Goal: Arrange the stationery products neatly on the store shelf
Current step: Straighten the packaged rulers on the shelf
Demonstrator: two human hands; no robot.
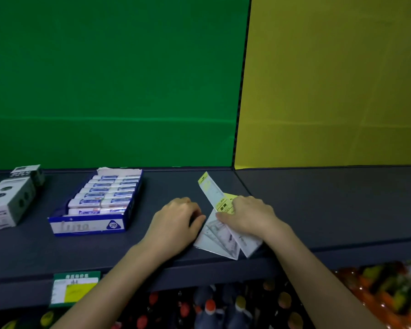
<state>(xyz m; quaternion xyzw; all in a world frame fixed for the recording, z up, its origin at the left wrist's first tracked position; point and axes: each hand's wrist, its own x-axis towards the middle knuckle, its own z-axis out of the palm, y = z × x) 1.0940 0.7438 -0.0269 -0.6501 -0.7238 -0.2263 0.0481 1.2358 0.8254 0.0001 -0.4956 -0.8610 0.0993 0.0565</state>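
Observation:
Several flat ruler packs [220,238] in clear sleeves with yellow header cards lie fanned out on the dark shelf [318,205], near its front edge. My right hand [247,216] presses down on the top packs, fingers spread over their yellow labels. One pack [209,188] sticks out behind it toward the back wall. My left hand [176,222] rests curled at the left edge of the pile, fingertips touching the lowest pack.
A blue display box of white erasers [97,205] stands to the left. Grey-white boxes [7,200] sit at the far left. A green price tag [75,289] hangs on the shelf front. Bottles [209,307] and orange-yellow packets [389,288] fill the lower shelf.

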